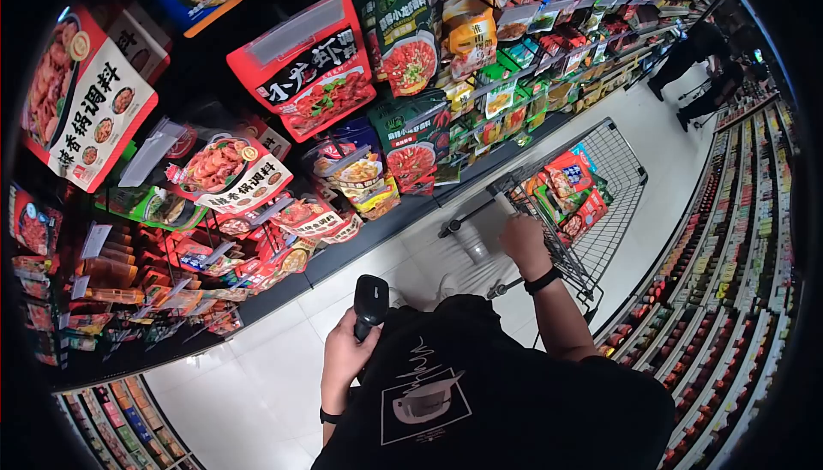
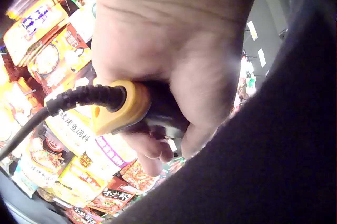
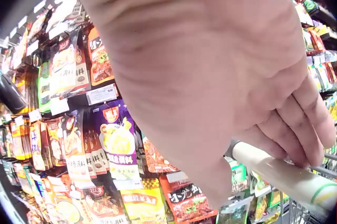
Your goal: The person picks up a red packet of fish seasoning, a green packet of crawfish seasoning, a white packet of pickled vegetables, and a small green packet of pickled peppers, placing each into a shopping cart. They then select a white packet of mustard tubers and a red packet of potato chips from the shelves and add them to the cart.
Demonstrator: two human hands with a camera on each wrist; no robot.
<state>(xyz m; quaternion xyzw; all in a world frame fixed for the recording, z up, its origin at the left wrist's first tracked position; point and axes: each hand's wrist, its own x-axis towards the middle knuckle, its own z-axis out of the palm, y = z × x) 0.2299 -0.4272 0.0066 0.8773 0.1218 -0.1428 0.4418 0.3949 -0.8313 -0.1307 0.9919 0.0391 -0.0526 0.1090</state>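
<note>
In the head view my left hand (image 1: 345, 355) grips a black handheld scanner (image 1: 372, 300), its head pointing up and away from the body. The left wrist view shows the left hand (image 2: 163, 66) curled round the scanner's dark grip, whose yellow end (image 2: 124, 109) has a black coiled cable (image 2: 84, 96). My right hand (image 1: 525, 245) holds the handle of a wire shopping cart (image 1: 619, 161). In the right wrist view the right hand (image 3: 210, 76) has its fingers bent over the pale handle (image 3: 284, 177). Several red and green packets (image 1: 567, 177) lie in the cart.
Shelves of hanging seasoning pouches (image 1: 313, 67) run along the left and ahead, with price tags in front. Long racks of small packages (image 1: 729, 239) line the right side. Two people in dark clothes (image 1: 699, 50) stand farther down the tiled aisle (image 1: 257, 384).
</note>
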